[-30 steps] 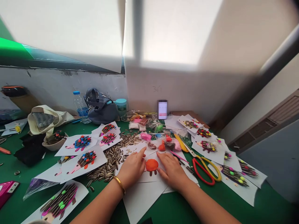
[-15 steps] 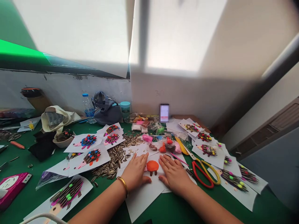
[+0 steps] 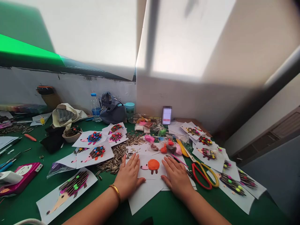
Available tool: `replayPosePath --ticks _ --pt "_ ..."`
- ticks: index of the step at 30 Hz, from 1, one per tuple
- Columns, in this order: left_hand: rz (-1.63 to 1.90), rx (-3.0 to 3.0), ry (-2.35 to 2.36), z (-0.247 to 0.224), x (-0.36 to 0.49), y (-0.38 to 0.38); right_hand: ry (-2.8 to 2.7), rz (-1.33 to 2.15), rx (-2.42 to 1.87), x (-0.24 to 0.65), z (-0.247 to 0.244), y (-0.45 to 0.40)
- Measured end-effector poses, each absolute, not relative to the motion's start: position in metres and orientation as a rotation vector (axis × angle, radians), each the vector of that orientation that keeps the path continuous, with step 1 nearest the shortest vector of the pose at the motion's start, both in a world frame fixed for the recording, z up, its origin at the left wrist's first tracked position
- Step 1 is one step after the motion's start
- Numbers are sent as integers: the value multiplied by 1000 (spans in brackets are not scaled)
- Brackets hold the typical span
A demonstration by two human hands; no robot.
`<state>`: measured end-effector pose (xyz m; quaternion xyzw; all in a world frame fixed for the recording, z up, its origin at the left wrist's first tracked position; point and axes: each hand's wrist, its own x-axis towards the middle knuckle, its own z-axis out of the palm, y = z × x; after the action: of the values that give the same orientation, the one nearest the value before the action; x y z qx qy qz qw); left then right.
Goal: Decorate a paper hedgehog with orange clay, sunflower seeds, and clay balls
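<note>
A white sheet of paper (image 3: 147, 184) lies in front of me with a clay hedgehog figure (image 3: 153, 164) on it, orange-bodied with a pink snout and dark feet. My left hand (image 3: 129, 175) rests flat on the sheet's left side, fingers spread, a gold bangle at the wrist. On the right side of the figure, my right hand (image 3: 176, 175) lies flat with its fingers out. Neither hand holds anything. Sunflower seeds (image 3: 114, 159) are heaped beyond my left hand. Scissors (image 3: 201, 171) with red and yellow handles lie right of my right hand.
Finished seed hedgehog cards lie at left (image 3: 67, 193) and right (image 3: 236, 187). Clay lumps (image 3: 164, 147) sit behind the sheet. A phone (image 3: 167, 115), a blue bag (image 3: 112, 111) and a bottle (image 3: 95, 107) stand along the wall. A pink box (image 3: 23, 178) is far left.
My left hand has moved left, away from the figure, uncovering its pink snout. My right hand has shifted slightly right. The camera view has turned a little left.
</note>
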<state>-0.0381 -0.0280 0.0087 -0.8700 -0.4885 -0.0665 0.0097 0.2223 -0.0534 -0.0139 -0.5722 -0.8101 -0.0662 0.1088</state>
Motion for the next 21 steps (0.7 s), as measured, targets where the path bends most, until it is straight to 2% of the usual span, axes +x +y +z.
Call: replayPosePath --ticks 6,21 --pt "-260 -2785 -1522 16 -38 -25 -2437 -178 -1410 223 -9 -56" --pt "-335 -3034 -1485 10 -19 5 -2565 -59 -1438 224 -4 -51"
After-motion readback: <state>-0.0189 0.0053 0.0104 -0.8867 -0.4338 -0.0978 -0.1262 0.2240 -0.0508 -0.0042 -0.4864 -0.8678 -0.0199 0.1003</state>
